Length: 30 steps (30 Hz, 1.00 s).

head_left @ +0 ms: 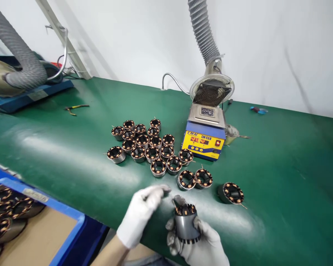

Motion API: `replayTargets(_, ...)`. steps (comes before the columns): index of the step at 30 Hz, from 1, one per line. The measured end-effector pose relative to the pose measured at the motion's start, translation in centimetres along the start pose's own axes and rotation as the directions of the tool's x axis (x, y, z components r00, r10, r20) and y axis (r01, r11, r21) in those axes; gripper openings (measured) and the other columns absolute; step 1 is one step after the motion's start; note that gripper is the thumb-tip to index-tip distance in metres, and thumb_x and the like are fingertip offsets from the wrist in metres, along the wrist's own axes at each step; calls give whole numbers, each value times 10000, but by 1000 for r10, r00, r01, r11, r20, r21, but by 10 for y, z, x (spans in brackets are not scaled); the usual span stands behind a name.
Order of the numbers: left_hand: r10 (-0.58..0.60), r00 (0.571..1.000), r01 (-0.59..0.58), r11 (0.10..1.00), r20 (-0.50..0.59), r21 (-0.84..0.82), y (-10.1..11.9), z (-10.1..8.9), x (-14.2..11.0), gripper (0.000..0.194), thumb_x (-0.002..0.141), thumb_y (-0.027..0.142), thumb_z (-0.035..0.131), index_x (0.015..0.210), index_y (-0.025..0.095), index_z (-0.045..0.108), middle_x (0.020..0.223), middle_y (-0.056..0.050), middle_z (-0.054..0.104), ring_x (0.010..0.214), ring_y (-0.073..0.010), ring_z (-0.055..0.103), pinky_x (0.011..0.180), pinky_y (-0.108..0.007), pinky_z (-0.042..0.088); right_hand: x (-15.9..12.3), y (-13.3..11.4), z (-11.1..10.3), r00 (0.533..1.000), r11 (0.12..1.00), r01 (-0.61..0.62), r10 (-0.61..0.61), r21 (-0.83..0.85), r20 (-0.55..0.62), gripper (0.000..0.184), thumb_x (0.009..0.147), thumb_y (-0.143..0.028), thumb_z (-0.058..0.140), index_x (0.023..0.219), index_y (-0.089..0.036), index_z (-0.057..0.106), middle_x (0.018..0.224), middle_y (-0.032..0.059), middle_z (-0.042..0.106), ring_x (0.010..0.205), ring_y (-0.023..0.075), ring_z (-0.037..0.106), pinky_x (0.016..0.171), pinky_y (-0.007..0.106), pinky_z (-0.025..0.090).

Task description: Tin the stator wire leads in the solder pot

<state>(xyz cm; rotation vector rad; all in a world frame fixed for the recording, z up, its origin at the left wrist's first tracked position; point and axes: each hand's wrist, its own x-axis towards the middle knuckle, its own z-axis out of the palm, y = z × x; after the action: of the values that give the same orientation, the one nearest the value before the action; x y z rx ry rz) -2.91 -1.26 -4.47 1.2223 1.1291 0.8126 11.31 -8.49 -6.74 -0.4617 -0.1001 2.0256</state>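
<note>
My right hand [202, 244], in a white glove, is closed around a grey motor stator [185, 221] with copper windings, held upright near the table's front edge. My left hand [143, 210], also gloved, hovers just left of the stator with its fingers curled toward the stator's top wires; whether they pinch a wire is unclear. Several more stators [152, 147] stand in a cluster on the green mat beyond my hands, with one lone stator [231, 193] to the right.
A blue and yellow solder pot [205, 136] stands behind the cluster under a fume hose [204, 33] with a round fan. A blue bin [41, 221] with stators sits at front left. Yellow-handled pliers [75, 108] lie far left, next to another hose [19, 55].
</note>
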Motion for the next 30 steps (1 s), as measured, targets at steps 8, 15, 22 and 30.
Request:
replayTargets(8,187,953,-222,966,237,131,-24,13,-13,805,455,223,859,1209,212,578,1221,-101,584,1129,-322,531,1000,-423,425,-1,0,-22,987,996,-81,84,33,-135,410,692,-522,672,988,-242,716,1067,36,717,989,243,645,867,367,491)
replayTargets(15,111,994,-111,992,-9,-67,8,24,4,78,589,176,683,646,216,720,700,1,709,692,-205,642,767,-285,499,1,0,-7,996,998,-54,55,17,-73,355,726,-482,672,922,-192,730,839,59,751,703,184,688,617,269,511)
replayTargets(22,-76,969,-36,899,-236,-437,10,20,22,162,638,323,710,676,166,693,591,0,657,620,-156,610,663,-220,496,-1,2,-6,996,1000,-30,30,-5,-85,412,722,-485,635,943,-146,710,776,94,724,579,176,647,551,272,484)
replayTargets(30,-185,981,192,975,63,-115,25,25,-2,89,600,182,609,580,153,691,649,-40,678,652,-193,596,598,-245,462,6,12,7,928,921,226,-303,-318,-218,445,600,-416,787,991,-242,665,1066,58,704,975,255,653,827,368,518)
